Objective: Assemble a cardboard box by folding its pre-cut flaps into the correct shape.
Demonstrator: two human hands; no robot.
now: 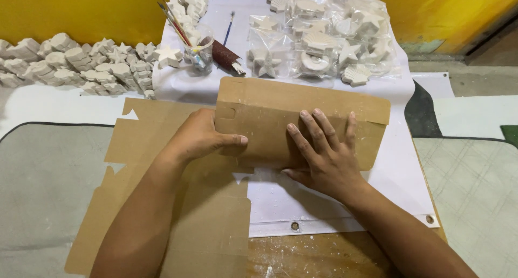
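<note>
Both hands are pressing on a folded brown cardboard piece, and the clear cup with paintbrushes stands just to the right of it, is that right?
Not quite. The head view shows both the left hand and right hand on the folded brown cardboard piece, but the clear cup with paintbrushes stands beyond it to the left, not to its right.

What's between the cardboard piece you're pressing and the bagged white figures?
In the head view, only bare white sheet separates the folded cardboard from the bagged plaster figures; both hands rest on the cardboard.
</note>
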